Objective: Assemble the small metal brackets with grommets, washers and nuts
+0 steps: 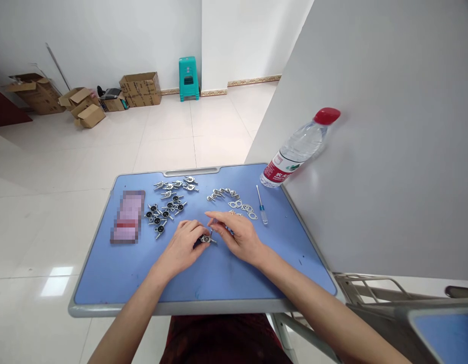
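Note:
My left hand [185, 243] is closed on a small metal fitting [206, 238] with a short side pin, keeping it at the tabletop. Over the same fitting, my right hand [237, 236] has its thumb and fingers drawn together around something slim and upright. A thin shiny end shows below the fingertips, but the rest is hidden. Beyond my left hand lie several similar fittings with black round centres [165, 214]. Flat metal plates with holes [247, 208] and curved metal pieces [223, 193] lie beyond my right hand.
A screwdriver [262, 206] with a clear handle lies to the right. Behind it a water bottle [294, 151] stands by the grey partition [389, 151]. More metal fittings [176, 184] sit near the blue table's [241, 283] far edge. A blurred pinkish rectangular object [128, 217] lies left.

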Motion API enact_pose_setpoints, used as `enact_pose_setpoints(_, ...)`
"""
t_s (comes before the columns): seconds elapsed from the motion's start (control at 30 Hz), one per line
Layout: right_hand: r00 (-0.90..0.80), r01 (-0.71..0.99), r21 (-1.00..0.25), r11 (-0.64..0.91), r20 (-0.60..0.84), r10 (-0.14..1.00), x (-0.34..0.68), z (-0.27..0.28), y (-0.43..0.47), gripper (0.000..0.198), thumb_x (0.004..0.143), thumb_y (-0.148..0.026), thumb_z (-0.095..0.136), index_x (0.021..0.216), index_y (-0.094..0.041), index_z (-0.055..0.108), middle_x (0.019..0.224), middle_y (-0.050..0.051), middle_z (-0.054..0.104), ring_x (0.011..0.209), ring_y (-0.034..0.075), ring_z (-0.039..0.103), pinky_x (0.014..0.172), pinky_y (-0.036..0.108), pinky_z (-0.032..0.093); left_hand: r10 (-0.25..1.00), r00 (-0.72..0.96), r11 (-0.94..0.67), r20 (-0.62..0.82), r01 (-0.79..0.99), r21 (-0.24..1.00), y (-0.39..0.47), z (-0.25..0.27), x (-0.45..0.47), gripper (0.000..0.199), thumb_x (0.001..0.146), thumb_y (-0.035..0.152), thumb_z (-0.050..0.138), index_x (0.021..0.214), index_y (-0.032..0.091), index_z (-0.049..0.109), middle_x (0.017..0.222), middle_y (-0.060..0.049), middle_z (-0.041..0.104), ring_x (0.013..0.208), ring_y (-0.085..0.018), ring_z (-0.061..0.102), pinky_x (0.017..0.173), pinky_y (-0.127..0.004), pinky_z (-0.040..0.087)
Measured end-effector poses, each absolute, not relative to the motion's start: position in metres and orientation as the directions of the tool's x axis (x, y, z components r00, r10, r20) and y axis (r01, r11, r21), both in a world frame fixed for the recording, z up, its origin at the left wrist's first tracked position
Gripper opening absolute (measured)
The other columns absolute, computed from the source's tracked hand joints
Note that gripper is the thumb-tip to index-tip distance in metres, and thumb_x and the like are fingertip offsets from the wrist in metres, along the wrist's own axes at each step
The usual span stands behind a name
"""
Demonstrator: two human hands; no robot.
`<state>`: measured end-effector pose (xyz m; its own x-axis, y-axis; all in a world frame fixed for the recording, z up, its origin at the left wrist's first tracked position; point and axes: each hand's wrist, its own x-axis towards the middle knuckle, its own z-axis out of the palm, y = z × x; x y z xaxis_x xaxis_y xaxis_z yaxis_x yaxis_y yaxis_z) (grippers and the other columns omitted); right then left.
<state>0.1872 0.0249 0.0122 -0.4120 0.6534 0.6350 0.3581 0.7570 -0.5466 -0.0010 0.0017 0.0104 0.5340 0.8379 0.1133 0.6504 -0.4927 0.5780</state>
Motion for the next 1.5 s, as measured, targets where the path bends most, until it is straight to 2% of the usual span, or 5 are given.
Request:
enact_pose_setpoints(0.13, -0.391, 0.449, -0.463, 0.764, 0.667, 0.634, 0.186, 0.009, 0.025, 0.020, 0.096, -0.023, 0.050, 0.113, -0.021, 0.060, 0.073, 0.002, 0.069, 0.060, 0.014, 0.061, 0.059, 0.025, 0.048, 0.827, 0.553, -0.498, 0.101, 0.638, 0.587, 0.001, 0.010, 0.000, 0.013, 0.089, 0.016, 0.056, 0.100, 0.023, 0.059, 0.100, -0.002, 0.061, 0.098, -0.020, 0.055, 0.095, -0.039, 0.040)
enact_pose_setpoints(0.3, -0.477, 0.326, -0.519, 0.791, 0.632, 0.611, 0.188, 0.020, 0.025, 0.028, 0.097, -0.014, 0.042, 0.122, -0.020, 0.053, 0.095, 0.006, 0.071, 0.083, 0.017, 0.065, 0.073, 0.030, 0.051, 0.823, 0.554, -0.514, 0.124, 0.636, 0.576, 0.001, 0.007, -0.001, 0.010, 0.088, 0.015, 0.059, 0.095, 0.022, 0.057, 0.099, -0.001, 0.061, 0.097, -0.019, 0.056, 0.095, -0.038, 0.040)
enact_pose_setpoints(0.8, -0.535, 0.307, -0.536, 0.787, 0.586, 0.608, 0.187, 0.020, 0.025, 0.025, 0.099, -0.019, 0.042, 0.121, -0.021, 0.053, 0.095, 0.005, 0.072, 0.078, 0.017, 0.064, 0.070, 0.030, 0.051, 0.822, 0.554, -0.512, 0.129, 0.621, 0.594, 0.001, 0.006, 0.000, 0.008, 0.089, 0.015, 0.057, 0.095, 0.021, 0.056, 0.103, -0.003, 0.061, 0.098, -0.021, 0.055, 0.093, -0.039, 0.040)
enact_pose_setpoints(1.1, -0.393, 0.418, -0.576, 0.703, 0.583, 0.711, 0.184, 0.013, 0.019, 0.012, 0.097, -0.030, 0.049, 0.094, -0.022, 0.057, 0.074, 0.001, 0.067, 0.064, 0.014, 0.060, 0.063, 0.026, 0.048, 0.830, 0.539, -0.519, 0.142, 0.655, 0.550, 0.003, 0.003, -0.002, 0.004, 0.092, 0.020, 0.056, 0.096, 0.020, 0.057, 0.092, -0.002, 0.060, 0.090, -0.020, 0.055, 0.089, -0.038, 0.041)
enact_pose_setpoints(1.5, -0.513, 0.319, -0.537, 0.781, 0.596, 0.618, 0.188, 0.015, 0.024, 0.036, 0.098, -0.018, 0.044, 0.133, -0.022, 0.045, 0.099, 0.006, 0.069, 0.084, 0.017, 0.064, 0.075, 0.029, 0.051, 0.824, 0.547, -0.524, 0.146, 0.639, 0.563, 0.004, 0.002, -0.002, 0.006, 0.091, 0.017, 0.058, 0.096, 0.020, 0.058, 0.094, -0.002, 0.060, 0.092, -0.020, 0.054, 0.090, -0.037, 0.039)
